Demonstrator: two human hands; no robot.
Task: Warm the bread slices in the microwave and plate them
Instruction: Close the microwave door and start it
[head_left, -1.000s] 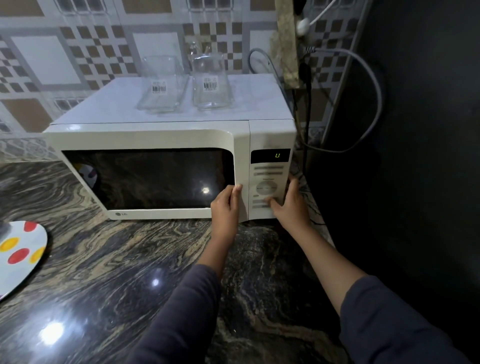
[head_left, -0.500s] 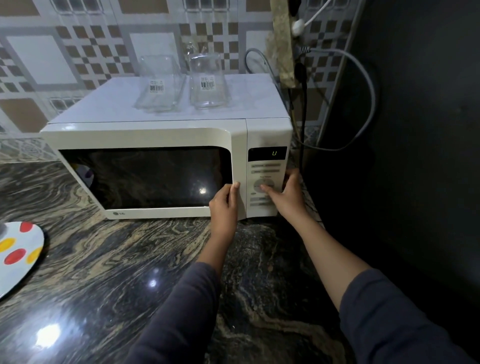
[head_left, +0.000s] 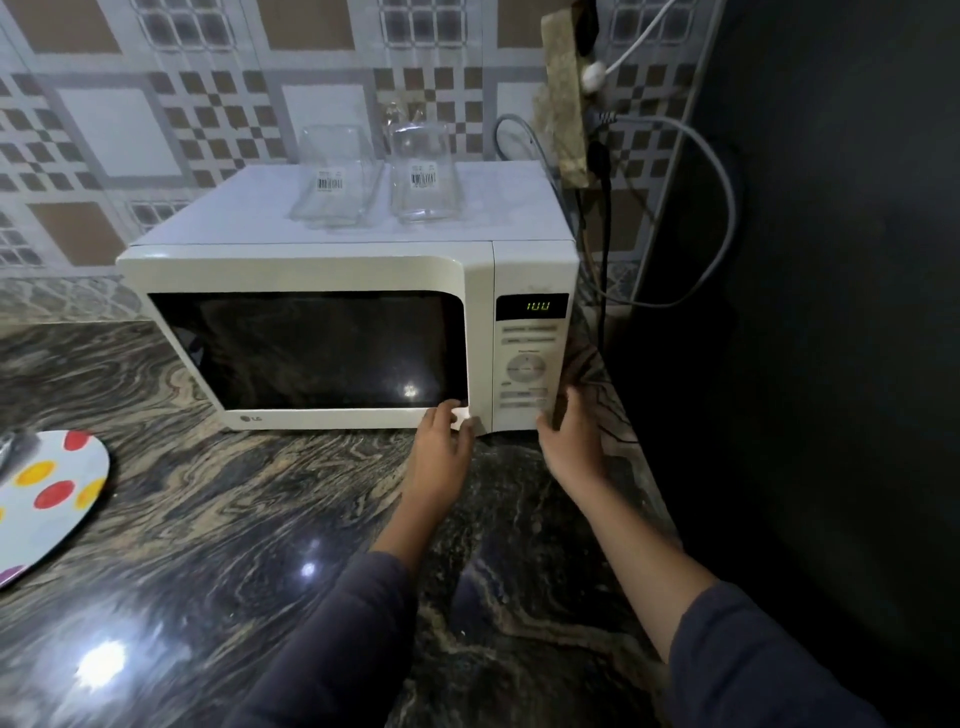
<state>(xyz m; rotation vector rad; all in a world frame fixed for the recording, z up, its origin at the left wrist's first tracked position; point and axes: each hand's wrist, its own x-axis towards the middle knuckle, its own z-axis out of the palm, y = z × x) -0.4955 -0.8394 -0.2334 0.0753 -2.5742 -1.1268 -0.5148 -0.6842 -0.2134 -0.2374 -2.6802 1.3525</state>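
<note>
A white microwave (head_left: 332, 270) stands on the dark marble counter with its door closed and its window dark; no bread shows through it. Its display (head_left: 532, 306) reads green digits. My left hand (head_left: 440, 448) rests flat against the door's lower right corner, fingers apart, holding nothing. My right hand (head_left: 570, 436) touches the bottom right corner of the control panel (head_left: 527, 371), thumb near the lowest buttons. A white plate with coloured dots (head_left: 49, 499) lies at the counter's left edge, partly cut off.
Two clear glass containers (head_left: 337, 182) (head_left: 423, 179) with barcode labels sit on top of the microwave. Cables (head_left: 727, 218) loop down the wall at the right. A dark wall bounds the right side. The marble counter (head_left: 260, 519) stretches in front.
The display changed from a single digit to several digits. My right hand slid from the round dial down to the panel's bottom corner. My left hand dropped slightly along the door edge.
</note>
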